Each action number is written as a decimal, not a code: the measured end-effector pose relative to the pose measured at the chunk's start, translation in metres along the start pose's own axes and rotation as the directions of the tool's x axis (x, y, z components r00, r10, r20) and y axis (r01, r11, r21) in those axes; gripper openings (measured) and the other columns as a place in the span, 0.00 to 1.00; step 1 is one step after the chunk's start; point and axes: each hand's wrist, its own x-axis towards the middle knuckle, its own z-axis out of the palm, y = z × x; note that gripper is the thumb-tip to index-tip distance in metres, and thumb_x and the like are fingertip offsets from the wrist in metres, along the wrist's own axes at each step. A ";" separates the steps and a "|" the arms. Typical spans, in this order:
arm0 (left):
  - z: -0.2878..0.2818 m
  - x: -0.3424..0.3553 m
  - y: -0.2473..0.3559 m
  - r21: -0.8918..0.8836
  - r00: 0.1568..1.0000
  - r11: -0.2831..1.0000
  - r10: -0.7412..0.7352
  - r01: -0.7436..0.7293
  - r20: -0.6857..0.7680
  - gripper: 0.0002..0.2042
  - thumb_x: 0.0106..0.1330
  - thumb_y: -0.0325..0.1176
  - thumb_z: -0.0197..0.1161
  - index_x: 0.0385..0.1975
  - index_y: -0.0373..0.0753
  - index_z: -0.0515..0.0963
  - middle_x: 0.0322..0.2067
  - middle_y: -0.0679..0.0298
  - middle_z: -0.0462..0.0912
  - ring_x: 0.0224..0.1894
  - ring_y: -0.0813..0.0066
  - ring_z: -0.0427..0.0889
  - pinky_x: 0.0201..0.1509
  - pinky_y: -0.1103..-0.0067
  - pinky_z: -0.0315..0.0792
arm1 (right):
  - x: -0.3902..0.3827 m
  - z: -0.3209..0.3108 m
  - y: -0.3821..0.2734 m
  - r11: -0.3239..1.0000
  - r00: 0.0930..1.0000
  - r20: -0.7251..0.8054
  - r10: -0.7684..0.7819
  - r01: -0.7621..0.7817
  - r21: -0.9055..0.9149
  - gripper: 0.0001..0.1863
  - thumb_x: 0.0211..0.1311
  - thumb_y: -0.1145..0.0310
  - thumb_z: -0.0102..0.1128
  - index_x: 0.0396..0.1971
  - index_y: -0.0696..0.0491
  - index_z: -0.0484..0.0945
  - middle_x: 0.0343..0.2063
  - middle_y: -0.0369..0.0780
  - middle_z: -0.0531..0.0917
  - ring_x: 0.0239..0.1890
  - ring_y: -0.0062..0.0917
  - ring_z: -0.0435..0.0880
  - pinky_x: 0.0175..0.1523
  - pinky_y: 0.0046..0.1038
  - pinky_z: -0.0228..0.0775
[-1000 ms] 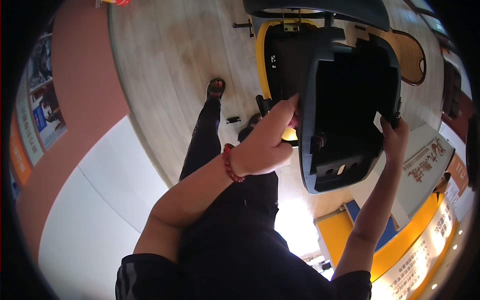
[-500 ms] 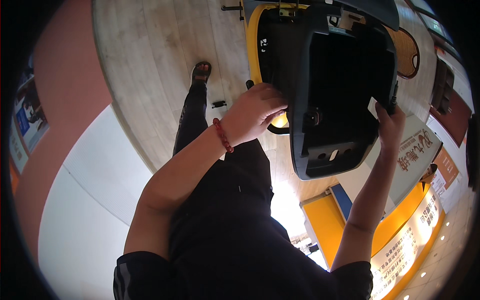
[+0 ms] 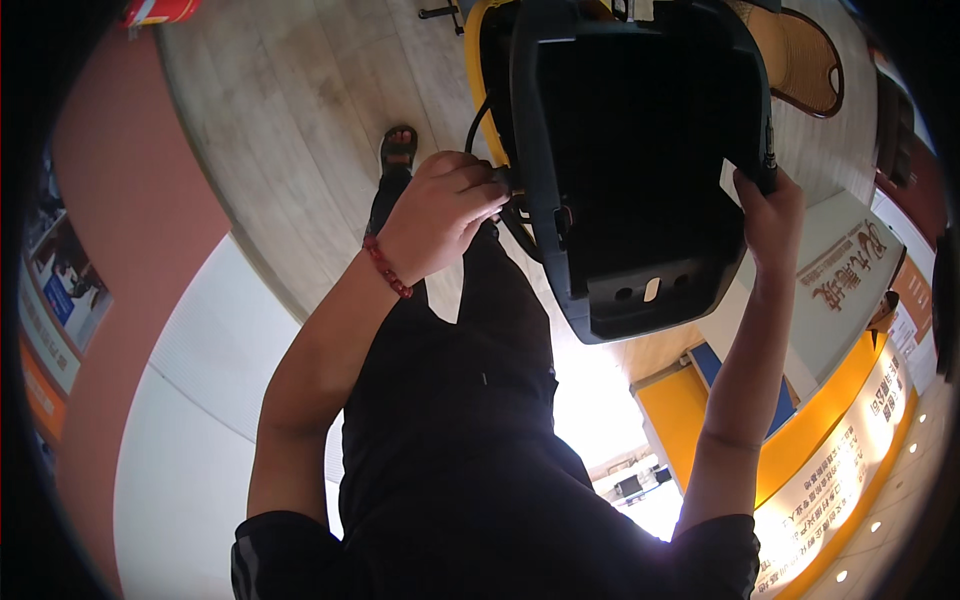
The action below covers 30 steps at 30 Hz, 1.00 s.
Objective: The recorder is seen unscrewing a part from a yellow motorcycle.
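A hollow black plastic tub (image 3: 640, 300) tilts up before me, its deep inside too dark to make out. It stands against a yellow-rimmed black body (image 3: 475, 60), perhaps of a vehicle. My left hand (image 3: 445, 205), red beaded bracelet at the wrist, is closed just left of the tub, the fingertips pinching a black cable (image 3: 476, 125) that loops up from them. My right hand (image 3: 775, 220) grips the tub's right rim, thumb on the inner side. By that thumb shows a pale flat patch (image 3: 729, 182); above the hand is a thin dark piece with a metallic tip (image 3: 770, 140).
My sandalled foot (image 3: 398, 147) is on the wood-look floor (image 3: 290, 110). A woven chair (image 3: 805, 65) stands far right, with a white-and-yellow counter (image 3: 830, 420) nearer. To the left run a white panel (image 3: 210, 370) and a reddish wall or band (image 3: 150, 200). A red object (image 3: 165, 10) lies far left.
My left hand has drawn back left from the tub, and the cable loop now shows beside it. The tub has shifted slightly left and up in view, with my right hand still on its rim.
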 end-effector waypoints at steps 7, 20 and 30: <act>-0.003 0.007 -0.007 -0.009 0.999 1.000 0.030 -0.030 -0.010 0.09 0.48 0.20 0.62 0.31 0.38 0.78 0.33 0.64 0.79 0.41 0.65 0.75 0.47 0.74 0.71 | -0.001 0.001 -0.002 0.999 0.999 -0.004 0.041 -0.041 0.017 0.13 0.51 0.66 0.57 0.27 0.63 0.77 0.14 0.37 0.73 0.21 0.16 0.69 0.28 0.23 0.62; -0.020 0.012 -0.017 0.058 0.931 0.998 0.001 -0.024 0.364 0.14 0.50 0.27 0.65 0.38 0.45 0.79 0.37 0.60 0.79 0.44 0.60 0.76 0.50 0.70 0.71 | -0.015 0.009 -0.022 0.998 0.996 -0.051 0.067 -0.067 0.003 0.14 0.50 0.68 0.56 0.33 0.62 0.79 0.17 0.44 0.78 0.22 0.22 0.76 0.32 0.25 0.67; -0.027 0.024 -0.008 -0.311 0.870 0.912 -0.088 0.265 0.484 0.08 0.56 0.23 0.62 0.35 0.36 0.79 0.27 0.61 0.81 0.30 0.69 0.79 0.37 0.78 0.72 | -0.014 0.018 -0.019 0.998 0.998 -0.070 -0.009 0.005 -0.055 0.14 0.48 0.66 0.57 0.32 0.59 0.80 0.16 0.47 0.77 0.19 0.31 0.77 0.31 0.28 0.67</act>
